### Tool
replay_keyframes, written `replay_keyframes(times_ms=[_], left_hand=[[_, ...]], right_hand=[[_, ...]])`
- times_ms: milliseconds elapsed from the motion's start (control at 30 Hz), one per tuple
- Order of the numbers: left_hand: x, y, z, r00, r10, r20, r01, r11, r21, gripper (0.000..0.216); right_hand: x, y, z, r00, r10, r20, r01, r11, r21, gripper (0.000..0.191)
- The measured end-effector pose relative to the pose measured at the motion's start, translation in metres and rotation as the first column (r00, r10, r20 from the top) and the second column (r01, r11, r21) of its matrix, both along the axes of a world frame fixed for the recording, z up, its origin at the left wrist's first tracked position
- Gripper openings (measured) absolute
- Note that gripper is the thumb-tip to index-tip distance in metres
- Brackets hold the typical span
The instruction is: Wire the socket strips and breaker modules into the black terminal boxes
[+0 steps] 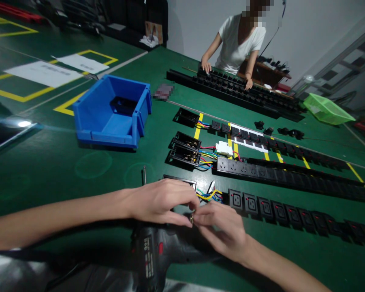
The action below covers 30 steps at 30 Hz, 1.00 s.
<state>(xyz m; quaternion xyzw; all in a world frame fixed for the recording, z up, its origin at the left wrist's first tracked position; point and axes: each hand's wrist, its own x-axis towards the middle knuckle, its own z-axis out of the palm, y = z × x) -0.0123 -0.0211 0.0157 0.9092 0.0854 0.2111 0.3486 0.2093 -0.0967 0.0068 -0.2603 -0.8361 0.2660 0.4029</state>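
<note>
My left hand (162, 200) and my right hand (220, 227) meet at the near edge of the green table (48, 162), fingers pinched together around a small metal part (191, 219) that is too small to name. They hover over a black end module (180, 181) whose coloured wires (209, 195) run into a long black socket strip (291, 215). Just below my hands lies a black electric screwdriver (158, 251). A thin metal bit (144, 174) rests on the table beside my left hand.
A blue bin (112, 111) stands at the left. Two more socket strips (291, 172) and black modules (185, 148) lie beyond. A person in a white shirt (240, 40) works on long strips opposite. A green basket (328, 108) sits at the right.
</note>
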Motion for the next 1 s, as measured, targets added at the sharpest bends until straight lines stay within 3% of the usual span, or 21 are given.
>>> replay_keyframes(times_ms=[200, 367, 433, 500, 567, 600, 667, 733, 867, 1000], left_hand=[[0.0, -0.008, 0.001, 0.994, -0.039, 0.101, 0.038, 0.999, 0.008, 0.013], [-0.003, 0.001, 0.001, 0.991, -0.025, 0.134, 0.021, 0.999, 0.025, 0.014], [-0.005, 0.008, 0.001, 0.987, 0.04, 0.156, -0.043, 0.999, 0.018, 0.014], [-0.007, 0.016, 0.0, 0.974, 0.122, 0.19, -0.124, 0.992, 0.0, 0.013], [-0.01, 0.024, -0.002, 0.957, 0.199, 0.213, -0.201, 0.979, -0.011, 0.013], [-0.01, 0.027, -0.003, 0.948, 0.232, 0.217, -0.235, 0.972, -0.013, 0.012], [-0.011, 0.032, -0.005, 0.934, 0.282, 0.219, -0.287, 0.958, -0.008, 0.012], [-0.012, 0.035, -0.007, 0.928, 0.304, 0.214, -0.311, 0.951, -0.001, 0.013], [-0.012, 0.036, -0.008, 0.932, 0.298, 0.205, -0.307, 0.952, 0.015, 0.013], [-0.013, 0.039, -0.009, 0.928, 0.311, 0.204, -0.321, 0.947, 0.015, 0.013]], right_hand=[[-0.008, -0.002, -0.003, 0.989, -0.054, -0.139, 0.055, 0.998, 0.009, 0.015], [-0.004, -0.005, -0.002, 0.981, -0.166, -0.098, 0.154, 0.981, -0.121, 0.012], [-0.004, -0.009, -0.003, 0.992, -0.118, 0.038, 0.123, 0.979, -0.162, 0.018], [-0.008, -0.016, -0.004, 0.958, 0.004, 0.286, 0.045, 0.985, -0.167, 0.054], [-0.016, -0.024, -0.006, 0.831, 0.117, 0.544, -0.048, 0.989, -0.138, 0.086], [-0.021, -0.028, -0.007, 0.756, 0.134, 0.641, -0.085, 0.991, -0.107, 0.088], [-0.03, -0.035, -0.01, 0.647, 0.107, 0.755, -0.14, 0.99, -0.02, 0.068], [-0.037, -0.04, -0.011, 0.609, 0.046, 0.792, -0.162, 0.984, 0.067, 0.051], [-0.043, -0.044, -0.013, 0.618, -0.024, 0.786, -0.173, 0.971, 0.166, 0.047], [-0.041, -0.04, -0.014, 0.617, -0.004, 0.787, -0.196, 0.968, 0.159, 0.046]])
